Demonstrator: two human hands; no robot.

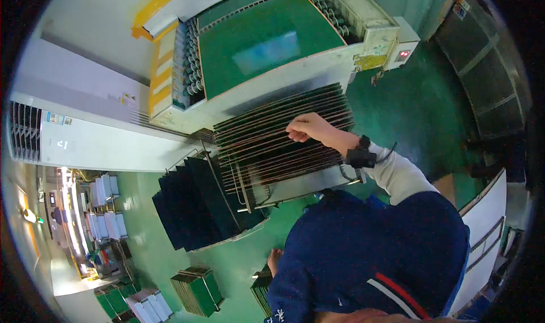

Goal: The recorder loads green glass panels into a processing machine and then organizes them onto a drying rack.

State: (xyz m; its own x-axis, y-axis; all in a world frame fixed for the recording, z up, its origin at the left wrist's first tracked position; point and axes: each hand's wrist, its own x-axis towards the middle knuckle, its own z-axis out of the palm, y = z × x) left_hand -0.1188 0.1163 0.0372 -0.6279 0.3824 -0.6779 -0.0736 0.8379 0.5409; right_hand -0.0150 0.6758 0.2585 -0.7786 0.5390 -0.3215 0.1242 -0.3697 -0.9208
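Note:
My right hand (306,129) reaches out from a white sleeve with a black wrist strap (359,155). Its fingers curl over the top edge of a thin dark board standing in a slotted metal rack (267,147) full of such boards. Only a small part of my left hand (274,260) shows past my blue top, low down next to a stack of green boards (260,289). Whether it holds anything is hidden. A second rack section holds several black panels (198,206) to the left.
Behind the rack stands a machine with a green top and rows of rollers (261,39). A white cabinet (85,135) stands at the left. More green board stacks (197,289) lie on the green floor. A white panel (482,226) leans at the right.

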